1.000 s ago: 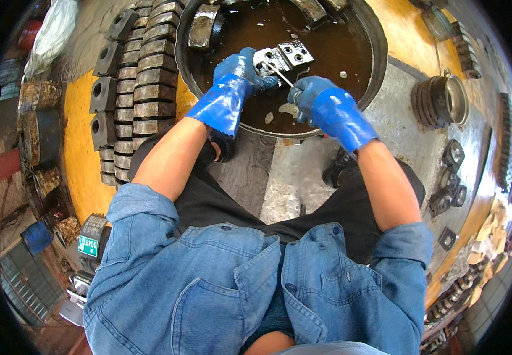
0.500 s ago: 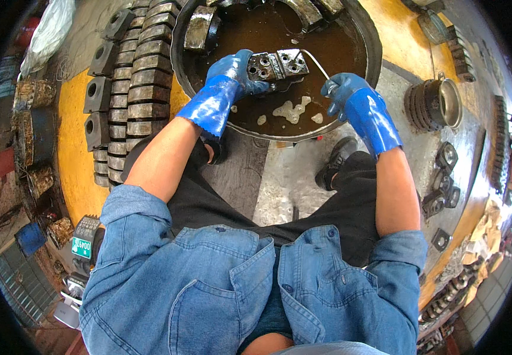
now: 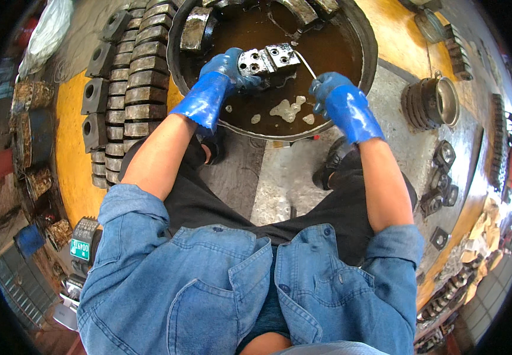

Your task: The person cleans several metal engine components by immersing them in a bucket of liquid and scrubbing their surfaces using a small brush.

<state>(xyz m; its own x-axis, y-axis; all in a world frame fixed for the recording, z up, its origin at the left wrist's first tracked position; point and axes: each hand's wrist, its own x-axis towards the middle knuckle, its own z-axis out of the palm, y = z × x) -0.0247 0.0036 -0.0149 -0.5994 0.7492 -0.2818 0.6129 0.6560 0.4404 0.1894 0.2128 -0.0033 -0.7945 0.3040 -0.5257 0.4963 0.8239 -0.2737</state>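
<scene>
The left hand [image 3: 223, 68], in a blue glove [image 3: 204, 99], has its fingers closed around the left end of a metal block [image 3: 266, 58]; the block is over the basin [image 3: 376, 50], its holed face turned up, with a groove across the middle; whether its underside meets the brown liquid [image 3: 330, 47] cannot be told. The right hand [image 3: 330, 92], gloved too, has its fingers curled round the lower end of a thin, pale rod [image 3: 307, 66]; the rod slants up and left, its bent tip at the right end of the block; whether the tip touches the block cannot be made out. Pale foam [image 3: 286, 110] floats near the basin's lower edge; a thick metal piece [image 3: 195, 29] sits inside at the upper left; left of the basin stand rows of ribbed metal pieces [image 3: 147, 80], with square blocks [image 3: 95, 96] beside them; to the right is a stack of rings [image 3: 426, 103]; small dark parts [image 3: 443, 155] lie below the rings.
</scene>
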